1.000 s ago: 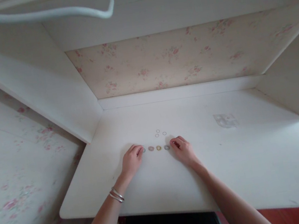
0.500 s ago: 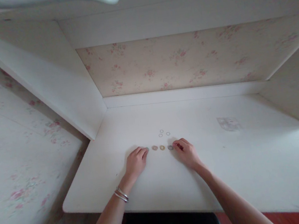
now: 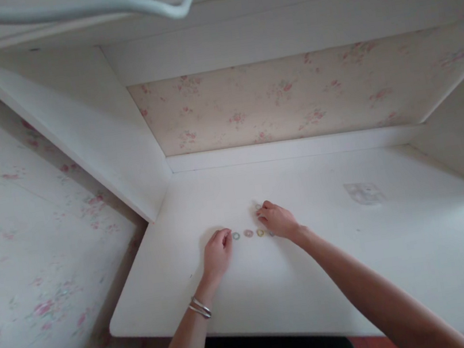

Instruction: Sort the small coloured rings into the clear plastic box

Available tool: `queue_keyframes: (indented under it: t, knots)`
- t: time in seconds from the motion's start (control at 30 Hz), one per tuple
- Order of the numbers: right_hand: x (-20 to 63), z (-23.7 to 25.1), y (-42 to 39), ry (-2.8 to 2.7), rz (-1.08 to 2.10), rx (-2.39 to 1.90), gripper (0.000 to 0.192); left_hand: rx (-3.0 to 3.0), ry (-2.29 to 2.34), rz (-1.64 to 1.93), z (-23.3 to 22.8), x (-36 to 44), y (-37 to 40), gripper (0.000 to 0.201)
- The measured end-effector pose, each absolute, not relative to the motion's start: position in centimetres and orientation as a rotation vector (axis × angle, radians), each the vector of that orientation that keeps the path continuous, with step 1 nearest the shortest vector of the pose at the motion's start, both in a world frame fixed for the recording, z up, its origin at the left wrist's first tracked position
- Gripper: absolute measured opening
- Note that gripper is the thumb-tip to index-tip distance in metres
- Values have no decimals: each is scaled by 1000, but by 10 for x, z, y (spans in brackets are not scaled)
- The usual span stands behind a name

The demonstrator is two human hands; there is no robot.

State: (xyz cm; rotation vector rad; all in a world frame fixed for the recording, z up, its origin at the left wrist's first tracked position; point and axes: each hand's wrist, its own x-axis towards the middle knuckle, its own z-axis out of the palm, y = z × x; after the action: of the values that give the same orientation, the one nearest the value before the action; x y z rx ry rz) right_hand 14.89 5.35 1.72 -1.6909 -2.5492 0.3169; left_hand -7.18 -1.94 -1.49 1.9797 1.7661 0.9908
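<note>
A row of small coloured rings lies on the white desk: a green ring [image 3: 236,235], a pink ring [image 3: 248,233], a yellow ring [image 3: 260,232] and a greyish ring [image 3: 272,234] partly covered by my right hand. My left hand [image 3: 217,252] rests with curled fingers just left of the green ring, its fingertips close together and nothing visible in them. Above the row, my right hand [image 3: 279,220] has its fingers bent down at a thin pale ring [image 3: 258,207]. Whether it grips that ring is hidden. The other thin rings cannot be seen beneath that hand.
A clear plastic packet [image 3: 364,193] lies on the white desk [image 3: 401,253] to the right. White panels [image 3: 75,116] and flowered wallpaper [image 3: 273,101] enclose the desk's back and left. A pale cable or tube [image 3: 102,7] crosses the top left.
My right hand has moved up from the greyish ring to the thin rings, covering most of them. My left hand has drawn slightly away from the green ring. The camera view has shifted a little.
</note>
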Motion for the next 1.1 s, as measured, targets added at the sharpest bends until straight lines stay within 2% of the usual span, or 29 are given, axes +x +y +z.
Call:
queue_keyframes:
  t: [0.13,0.4,0.77,0.97,1.1]
  knots:
    - [143,14,59,-2633,232,-1677,30,1784,1798,1049,-17,-77,-14,24]
    - [138,17,56,-2695,168,-1636,25,1776,1769,1049,-17,-79,-13,27]
    - [124,31,22,-2779,160,-1284,28,1765,1752,1047,-21,-80,-12,25]
    - [124,31,22,-2793,245,-1272,28,1765,1751,1052,-19,-81,-13,25]
    - [144,25,33,-2555,280,-1496,30,1765,1750,1045,-18,-80,-14,27]
